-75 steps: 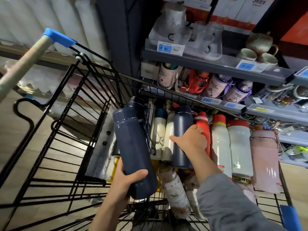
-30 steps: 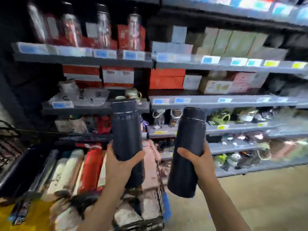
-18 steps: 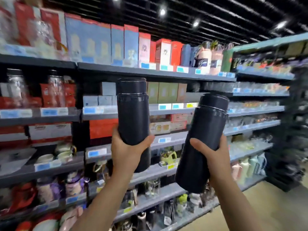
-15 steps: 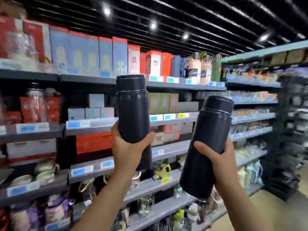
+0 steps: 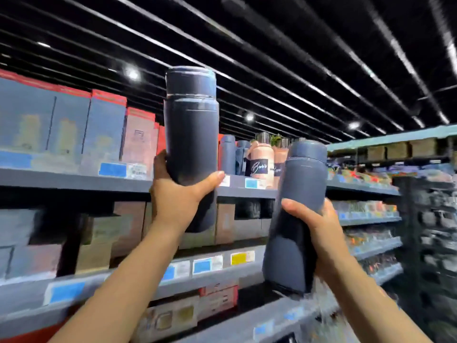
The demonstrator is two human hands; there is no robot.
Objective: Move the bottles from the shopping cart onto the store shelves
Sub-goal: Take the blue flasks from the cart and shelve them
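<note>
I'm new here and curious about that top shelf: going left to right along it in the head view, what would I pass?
Blue boxes → pink box → dark bottle gripped by the left hand → dark bottles on the shelf → pink bottles → second dark bottle gripped by the right hand.

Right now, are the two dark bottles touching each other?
Apart. The head view shows the left bottle held by the left hand and the right bottle by the right hand, with shelf and pink bottles visible between them.
</note>
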